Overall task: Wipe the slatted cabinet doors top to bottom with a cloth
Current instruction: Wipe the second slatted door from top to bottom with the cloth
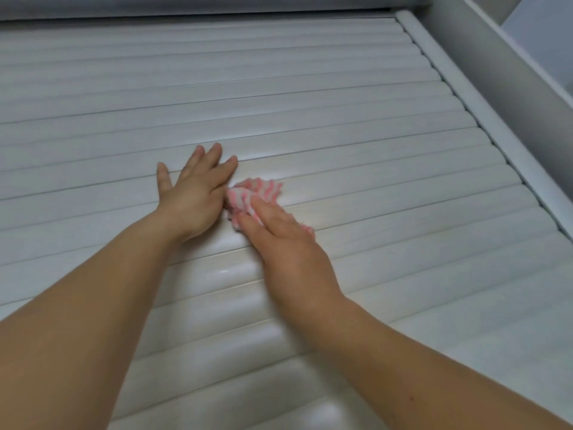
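The slatted cabinet door [310, 97] shows a pale, whitewashed wood-grain look, each slat smooth and gently rounded, with a soft sheen. Whether it's real wood or a laminate, can't tell. Lower down, bright highlights sit on the slats, so the finish there reads semi-glossy. The frame [483, 107] on the right is plain, smooth and matt, pale grey, no grain showing. And the cloth [257, 189]: fluffy, ribbed pile, pink and white stripes, soft and thoroughly matt against that slick surface.
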`<state>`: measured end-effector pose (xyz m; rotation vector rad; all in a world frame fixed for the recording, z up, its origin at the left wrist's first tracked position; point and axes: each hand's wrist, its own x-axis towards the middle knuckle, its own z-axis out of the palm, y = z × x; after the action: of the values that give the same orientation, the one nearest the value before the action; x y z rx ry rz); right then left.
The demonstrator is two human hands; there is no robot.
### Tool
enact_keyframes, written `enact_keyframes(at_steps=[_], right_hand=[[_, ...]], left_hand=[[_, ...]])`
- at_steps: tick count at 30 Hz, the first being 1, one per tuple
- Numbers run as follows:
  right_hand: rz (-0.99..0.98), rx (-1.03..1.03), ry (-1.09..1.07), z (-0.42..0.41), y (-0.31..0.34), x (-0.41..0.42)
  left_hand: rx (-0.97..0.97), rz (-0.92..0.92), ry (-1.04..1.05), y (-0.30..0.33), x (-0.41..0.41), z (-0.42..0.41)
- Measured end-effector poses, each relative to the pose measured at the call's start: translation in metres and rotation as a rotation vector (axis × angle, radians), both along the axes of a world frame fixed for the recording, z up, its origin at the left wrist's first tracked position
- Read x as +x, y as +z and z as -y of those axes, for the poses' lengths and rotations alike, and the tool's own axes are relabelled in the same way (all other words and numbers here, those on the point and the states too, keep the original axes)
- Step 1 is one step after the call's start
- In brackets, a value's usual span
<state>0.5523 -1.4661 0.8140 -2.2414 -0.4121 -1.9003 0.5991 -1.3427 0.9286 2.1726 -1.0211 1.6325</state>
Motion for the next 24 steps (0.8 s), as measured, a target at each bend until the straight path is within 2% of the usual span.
enact_keyframes(at_steps=[3, 6, 8, 13, 17, 19, 21, 24], right_hand=[[-0.010, 0.023, -0.055, 0.019, -0.003, -0.005], [0.004, 0.231, 0.103, 0.050, -0.001, -0.013], [0.102, 0.300, 0.063, 0.074, -0.002, -0.015], [0.190, 0.276, -0.063, 0.098, -0.002, -0.016], [0.156, 0.238, -0.058, 0.094, 0.001, -0.018], [0.121, 0.203, -0.069, 0.097, 0.001, -0.022], [0.084, 0.153, -0.114, 0.103, 0.002, -0.024], [0.067, 0.116, -0.115, 0.118, 0.007, -0.028]], left_hand=[[0.003, 0.022, 0.039, -0.003, 0.002, -0.001], [-0.001, 0.026, 0.089, -0.003, 0.001, -0.001], [-0.008, 0.024, 0.133, -0.006, -0.001, 0.003], [-0.126, 0.045, 0.158, -0.021, -0.015, 0.040], [0.065, 0.156, 0.005, -0.037, -0.037, 0.094], [0.081, 0.078, -0.074, -0.038, -0.044, 0.117], [-0.003, -0.026, -0.152, -0.036, -0.045, 0.127], [-0.101, -0.055, -0.189, -0.037, -0.041, 0.133]])
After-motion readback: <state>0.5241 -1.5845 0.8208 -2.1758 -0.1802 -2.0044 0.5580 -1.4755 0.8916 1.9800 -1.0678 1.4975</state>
